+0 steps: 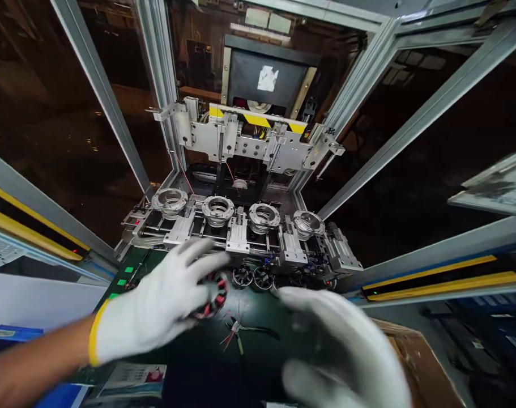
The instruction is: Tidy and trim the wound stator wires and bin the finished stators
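My left hand, in a white knitted glove with a yellow cuff, has its fingers around a ring-shaped motor stator with red and black windings. The fingers hide part of that ring. My right hand, also gloved in white, is blurred at the lower right; its fingers and thumb curve apart with nothing visible between them. Cutting pliers lie on the green work surface between the hands, beside small red wire pieces. More stators, one of them here, stand at the back of the surface.
Behind is a fixture rail with several round metal holders. A metal plate with a yellow-and-black strip hangs above it. Aluminium posts frame the station. Yellow-and-black bars flank both sides. A cardboard box is at lower right.
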Demonstrator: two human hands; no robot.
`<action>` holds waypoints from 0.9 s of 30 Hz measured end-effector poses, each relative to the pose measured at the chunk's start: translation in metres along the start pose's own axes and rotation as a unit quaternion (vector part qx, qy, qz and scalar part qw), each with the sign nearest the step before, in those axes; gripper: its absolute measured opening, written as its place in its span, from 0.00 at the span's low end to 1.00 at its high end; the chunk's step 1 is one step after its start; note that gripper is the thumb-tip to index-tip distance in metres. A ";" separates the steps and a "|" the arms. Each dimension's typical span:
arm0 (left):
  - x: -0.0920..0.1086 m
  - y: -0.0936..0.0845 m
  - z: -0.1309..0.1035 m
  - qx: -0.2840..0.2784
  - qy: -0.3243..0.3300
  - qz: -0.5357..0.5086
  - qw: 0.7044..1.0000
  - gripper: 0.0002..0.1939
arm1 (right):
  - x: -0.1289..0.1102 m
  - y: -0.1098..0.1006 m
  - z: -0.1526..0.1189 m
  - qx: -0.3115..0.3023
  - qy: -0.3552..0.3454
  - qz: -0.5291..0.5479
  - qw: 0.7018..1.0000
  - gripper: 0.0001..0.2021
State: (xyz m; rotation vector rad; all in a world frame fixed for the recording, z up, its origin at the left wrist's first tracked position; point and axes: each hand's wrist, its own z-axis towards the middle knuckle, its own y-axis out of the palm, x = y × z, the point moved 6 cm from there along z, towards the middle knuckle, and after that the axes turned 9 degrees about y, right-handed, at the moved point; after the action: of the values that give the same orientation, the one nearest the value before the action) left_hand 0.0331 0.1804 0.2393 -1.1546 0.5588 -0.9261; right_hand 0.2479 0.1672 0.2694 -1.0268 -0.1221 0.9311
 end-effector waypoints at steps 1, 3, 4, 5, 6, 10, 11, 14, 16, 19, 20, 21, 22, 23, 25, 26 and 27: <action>0.007 0.019 -0.030 -0.014 -0.024 -0.003 1.000 0.10 | 0.010 0.025 -0.014 -0.018 0.039 -0.015 0.999 0.25; 0.017 0.057 -0.084 -0.045 -0.068 0.009 0.997 0.12 | 0.040 0.081 -0.033 -0.073 0.150 -0.111 0.980 0.19; 0.020 0.071 -0.107 -0.045 -0.097 0.023 0.994 0.11 | 0.056 0.113 -0.041 -0.152 0.197 -0.160 0.955 0.19; 0.022 0.083 -0.129 -0.048 -0.122 0.035 0.991 0.09 | 0.068 0.140 -0.047 -0.212 0.225 -0.199 0.930 0.21; 0.023 0.093 -0.148 -0.052 -0.151 0.050 0.986 0.08 | 0.077 0.161 -0.050 -0.255 0.242 -0.229 0.908 0.22; 0.022 0.114 -0.200 -0.052 -0.200 0.109 0.972 0.05 | 0.084 0.201 -0.053 -0.328 0.264 -0.297 0.857 0.24; 0.020 0.115 -0.208 -0.042 -0.210 0.122 0.969 0.04 | 0.081 0.204 -0.054 -0.333 0.270 -0.307 0.849 0.24; 0.012 0.119 -0.223 0.002 -0.243 0.147 0.959 0.05 | 0.068 0.208 -0.060 -0.346 0.288 -0.319 0.834 0.22; 0.008 0.123 -0.227 0.035 -0.274 0.156 0.948 0.06 | 0.058 0.208 -0.065 -0.349 0.292 -0.316 0.832 0.20; 0.007 0.130 -0.230 0.069 -0.329 0.157 0.928 0.08 | 0.051 0.206 -0.070 -0.347 0.273 -0.291 0.849 0.15; 0.007 0.132 -0.230 0.078 -0.343 0.157 0.923 0.09 | 0.051 0.206 -0.070 -0.350 0.254 -0.270 0.860 0.13; 0.008 0.133 -0.231 0.086 -0.356 0.159 0.917 0.10 | 0.051 0.206 -0.070 -0.356 0.231 -0.240 0.873 0.12; 0.010 0.134 -0.231 0.095 -0.370 0.161 0.910 0.12 | 0.051 0.206 -0.069 -0.363 0.205 -0.205 0.886 0.12; 0.011 0.135 -0.233 0.105 -0.385 0.164 0.902 0.14 | 0.052 0.207 -0.068 -0.368 0.183 -0.168 0.896 0.13; 0.012 0.135 -0.237 0.123 -0.419 0.168 0.884 0.19 | 0.058 0.206 -0.067 -0.364 0.182 -0.097 0.908 0.15; 0.013 0.136 -0.239 0.129 -0.437 0.165 0.875 0.23 | 0.063 0.206 -0.066 -0.353 0.211 -0.058 0.910 0.15; 0.014 0.136 -0.242 0.134 -0.454 0.159 0.866 0.27 | 0.067 0.206 -0.066 -0.340 0.256 -0.007 0.905 0.15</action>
State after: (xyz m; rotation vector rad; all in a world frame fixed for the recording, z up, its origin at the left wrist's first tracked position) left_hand -0.1053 0.0584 0.0316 -1.0588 -0.1579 -0.0983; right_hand 0.1972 0.2082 0.0527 -1.8896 -0.0086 0.5731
